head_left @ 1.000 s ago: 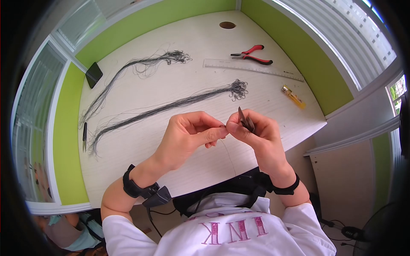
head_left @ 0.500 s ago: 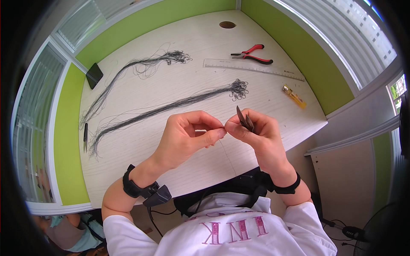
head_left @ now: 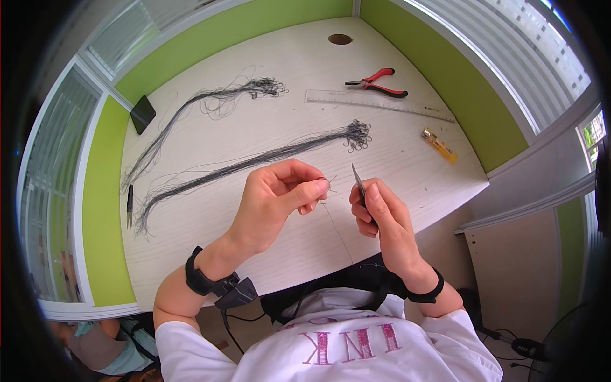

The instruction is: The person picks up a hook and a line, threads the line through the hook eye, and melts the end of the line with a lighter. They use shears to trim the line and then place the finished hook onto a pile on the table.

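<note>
My left hand (head_left: 280, 200) pinches a thin thread (head_left: 337, 230) between thumb and forefinger; its short ends stick out past the fingertips, and a long strand hangs toward the table's front edge. Close by on the right, my right hand (head_left: 384, 213) is closed around small dark snips (head_left: 359, 183), blades pointing up and away from me. The hands are apart. Beyond them lies a bundle of dark lines (head_left: 254, 158), with a cluster of hooks (head_left: 358, 135) at its right end. A second, looser bundle (head_left: 184, 109) lies farther back, hooks also at its right.
Red-handled pliers (head_left: 380, 83), a clear ruler (head_left: 382, 104) and a yellow lighter (head_left: 439, 145) lie at the back right. At the left are a pair of small black snips (head_left: 130, 207) and a dark flat object (head_left: 142, 114). Green partitions (head_left: 445, 83) border the table.
My hands have moved apart. The right hand has shifted slightly down and right, now gripping the snips upright in its fingers. Short thread ends now show at my left fingertips.
</note>
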Demonstrator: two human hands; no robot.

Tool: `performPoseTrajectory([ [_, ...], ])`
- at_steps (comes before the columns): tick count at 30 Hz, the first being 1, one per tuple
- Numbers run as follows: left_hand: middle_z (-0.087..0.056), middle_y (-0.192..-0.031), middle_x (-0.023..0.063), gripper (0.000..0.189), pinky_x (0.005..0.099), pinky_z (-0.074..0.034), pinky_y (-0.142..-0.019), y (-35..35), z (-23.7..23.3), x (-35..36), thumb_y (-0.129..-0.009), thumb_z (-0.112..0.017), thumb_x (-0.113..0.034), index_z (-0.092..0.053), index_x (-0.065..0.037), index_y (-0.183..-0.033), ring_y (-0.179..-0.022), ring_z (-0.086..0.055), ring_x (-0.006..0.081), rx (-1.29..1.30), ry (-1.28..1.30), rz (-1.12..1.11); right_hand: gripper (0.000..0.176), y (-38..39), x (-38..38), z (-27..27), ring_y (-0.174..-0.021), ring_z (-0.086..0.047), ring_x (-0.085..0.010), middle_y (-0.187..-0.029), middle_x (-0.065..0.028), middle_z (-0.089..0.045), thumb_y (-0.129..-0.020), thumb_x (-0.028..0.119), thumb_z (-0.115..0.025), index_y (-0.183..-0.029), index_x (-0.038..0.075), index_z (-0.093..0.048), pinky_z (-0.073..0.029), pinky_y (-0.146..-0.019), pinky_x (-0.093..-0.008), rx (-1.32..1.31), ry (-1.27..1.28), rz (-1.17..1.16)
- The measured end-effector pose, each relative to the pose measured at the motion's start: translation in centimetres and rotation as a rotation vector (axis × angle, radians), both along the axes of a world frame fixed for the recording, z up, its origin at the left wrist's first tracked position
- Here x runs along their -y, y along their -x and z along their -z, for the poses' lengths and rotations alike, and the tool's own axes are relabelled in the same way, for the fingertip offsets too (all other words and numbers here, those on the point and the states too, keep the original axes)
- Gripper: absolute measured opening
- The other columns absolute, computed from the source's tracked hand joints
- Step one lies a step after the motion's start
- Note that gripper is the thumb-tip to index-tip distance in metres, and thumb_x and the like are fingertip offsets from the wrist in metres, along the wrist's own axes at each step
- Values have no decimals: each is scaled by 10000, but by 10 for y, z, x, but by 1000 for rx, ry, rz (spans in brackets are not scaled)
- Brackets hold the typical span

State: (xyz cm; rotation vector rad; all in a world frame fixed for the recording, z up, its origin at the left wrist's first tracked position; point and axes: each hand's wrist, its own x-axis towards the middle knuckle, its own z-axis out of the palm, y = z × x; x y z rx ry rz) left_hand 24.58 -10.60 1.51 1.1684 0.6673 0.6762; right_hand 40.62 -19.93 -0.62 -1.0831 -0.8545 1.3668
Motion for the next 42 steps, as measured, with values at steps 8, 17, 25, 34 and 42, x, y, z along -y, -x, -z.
performPoseTrajectory([
  [8,-581,-728,38,71,186,-385,-549,0,-1,1,-804,-580,-96,-584,-31,-833,-613,-484,72,33,96,18,355,8,3,-3,-564,-282,-39,-626,46,-381,-948,370,-379,-833,60,-509,-244,-499,-186,57,26,-96],
  [17,-588,-741,47,82,196,-403,-574,0,0,1,-806,-575,-103,-586,-32,-847,-626,-494,85,52,109,40,344,10,1,-4,-571,-291,-29,-642,50,-388,-942,362,-402,-819,60,-511,-239,-495,-179,1,49,-98],
  [25,-591,-744,48,86,196,-406,-568,0,0,0,-808,-573,-99,-587,-30,-858,-627,-500,85,48,111,51,339,10,1,-1,-572,-305,-26,-657,48,-403,-939,355,-419,-810,57,-515,-239,-487,-178,-19,41,-95],
  [34,-590,-748,56,108,203,-405,-566,1,2,-1,-818,-554,-115,-586,-22,-861,-639,-505,95,76,122,65,345,10,2,-2,-557,-289,-25,-629,56,-394,-933,355,-435,-779,57,-516,-221,-476,-181,-54,71,-69],
  [42,-595,-780,65,161,211,-405,-585,1,3,-2,-834,-550,-157,-590,-9,-881,-671,-509,105,91,87,69,341,11,2,-3,-552,-279,-23,-623,58,-388,-934,349,-433,-774,59,-515,-212,-476,-182,-63,69,-49],
])
